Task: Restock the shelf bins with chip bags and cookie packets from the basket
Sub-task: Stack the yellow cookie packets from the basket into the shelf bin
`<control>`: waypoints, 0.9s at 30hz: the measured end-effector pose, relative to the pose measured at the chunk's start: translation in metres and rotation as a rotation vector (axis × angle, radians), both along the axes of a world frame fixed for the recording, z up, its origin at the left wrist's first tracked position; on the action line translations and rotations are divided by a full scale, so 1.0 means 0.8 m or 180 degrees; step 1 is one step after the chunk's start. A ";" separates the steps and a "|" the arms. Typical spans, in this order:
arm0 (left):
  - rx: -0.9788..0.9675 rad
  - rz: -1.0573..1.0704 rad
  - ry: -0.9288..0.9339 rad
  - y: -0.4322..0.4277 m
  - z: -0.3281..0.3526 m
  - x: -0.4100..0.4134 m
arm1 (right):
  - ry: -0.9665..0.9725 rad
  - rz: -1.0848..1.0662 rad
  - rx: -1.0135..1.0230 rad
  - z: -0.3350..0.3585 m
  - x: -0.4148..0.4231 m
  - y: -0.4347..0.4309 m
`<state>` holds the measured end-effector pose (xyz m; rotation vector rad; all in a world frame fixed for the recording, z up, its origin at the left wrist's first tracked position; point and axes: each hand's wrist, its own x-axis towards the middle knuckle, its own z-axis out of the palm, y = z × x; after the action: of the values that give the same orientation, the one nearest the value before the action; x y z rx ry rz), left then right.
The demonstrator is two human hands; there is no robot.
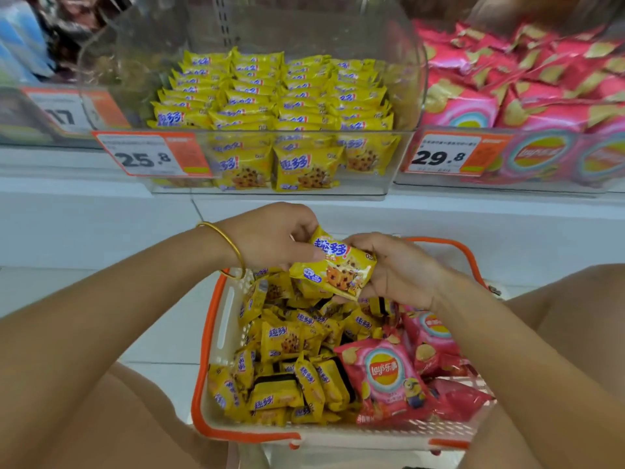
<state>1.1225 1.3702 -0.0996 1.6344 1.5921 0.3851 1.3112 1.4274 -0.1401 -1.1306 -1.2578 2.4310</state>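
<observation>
Fingers (309,254) of the left hand (270,238) and right hand (399,269) pinch one yellow cookie packet (334,270) above the basket's (203,350) far edge. Its long axis runs left to right. The cookie bin (135,62) lies straight ahead and higher, about equally near both hands.

Cookie bin (111,79) open-topped; free headroom above packet rows (270,93). Clear front wall (368,186) blocks level entry.
</observation>
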 end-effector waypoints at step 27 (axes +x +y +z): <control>0.2569 0.0388 0.1777 0.050 0.046 -0.013 | -0.3262 0.1964 0.5596 0.204 -0.080 0.100</control>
<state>1.1121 1.4100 -0.0632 2.4052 2.1149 0.7534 1.2474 1.5072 0.0234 -1.1718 -3.0553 -0.1498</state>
